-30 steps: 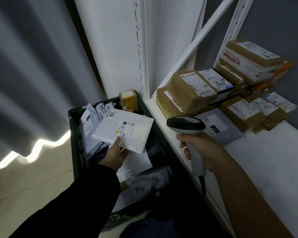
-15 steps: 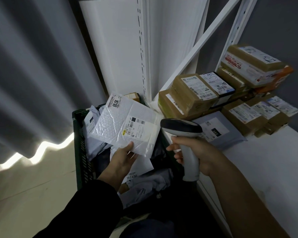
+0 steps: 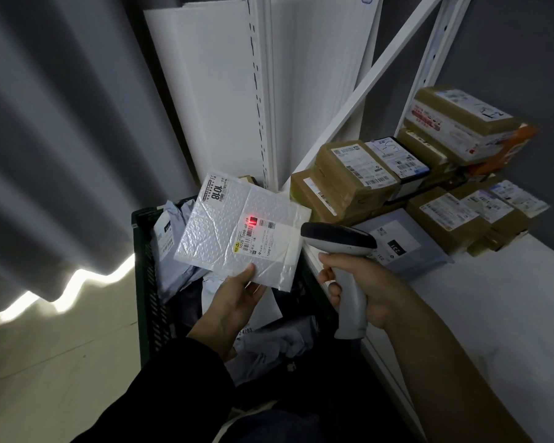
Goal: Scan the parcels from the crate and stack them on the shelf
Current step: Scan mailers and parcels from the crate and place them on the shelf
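item: bubble mailer (image 3: 237, 238), one. white plastic, pebbled bubble texture, flat and roughly square, creased, with two printed labels; one read "1018" at the far corner. it was held tilted above the crate (image 3: 141, 282), clear of the contents below. a red scan spot (image 3: 253, 220) sat on the barcode label.

left hand (image 3: 234, 302): pinched the mailer's near edge, thumb on top, fingers underneath.

right hand (image 3: 362, 282): wrapped round the grip of one scanner (image 3: 339, 241), smooth pale plastic with a dark rounded head, its nose just beside the mailer's right edge.

crate: one, dark green slotted plastic, holding several limp grey and white poly bags (image 3: 170, 251); exact count not readable.

shelf (image 3: 493, 314): white, flat, its front edge running just right of the crate. at the back corner stood brown taped cartons (image 3: 349, 180), stacked two and three high, some hiding one another, so no firm count; one flat grey poly parcel (image 3: 406, 247) lay in front of them. the near part of the board showed bare white surface.

left: pleated grey curtain (image 3: 61, 123), pale floor (image 3: 45, 362).
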